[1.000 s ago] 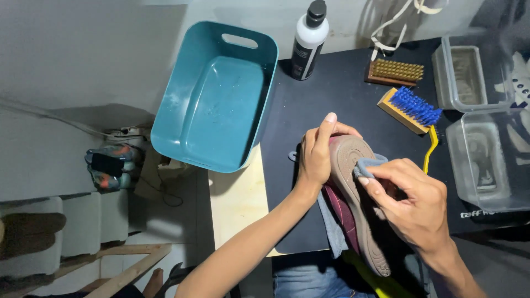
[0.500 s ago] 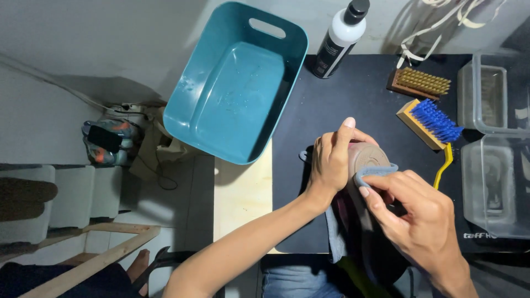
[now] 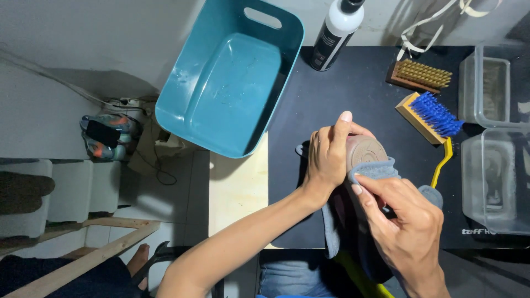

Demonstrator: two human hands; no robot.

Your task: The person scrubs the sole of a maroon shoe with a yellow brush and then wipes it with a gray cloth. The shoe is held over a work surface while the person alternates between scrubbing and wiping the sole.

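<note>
Compared with a second ago, the grey microfibre cloth (image 3: 371,168) has moved up from the middle of the brown rubber shoe sole (image 3: 365,150) to its rounded end, so the wiping now seems to reach the last part of the sole. The view has also shifted a little, and the things on the black worktop (image 3: 353,94) sit more to the upper right of the frame.

The left hand (image 3: 327,157) is closed around the dark maroon shoe (image 3: 345,212), in the lower centre of the frame, with the index finger stretched upward. The right hand (image 3: 406,221) is closed on the cloth and presses it on the sole with the fingertips (image 3: 358,189).

Counted, there is one shoe and one cloth. There is one teal plastic tub (image 3: 232,83) with a handle slot, empty, in the upper centre. One white bottle with a black cap (image 3: 337,33) stands beside it. There are three brushes: a wooden one with pale bristles (image 3: 420,74), a wooden one with blue bristles (image 3: 433,116), and a thin one with a yellow handle (image 3: 440,165). Two clear plastic containers (image 3: 494,91) stand at the right edge.
</note>
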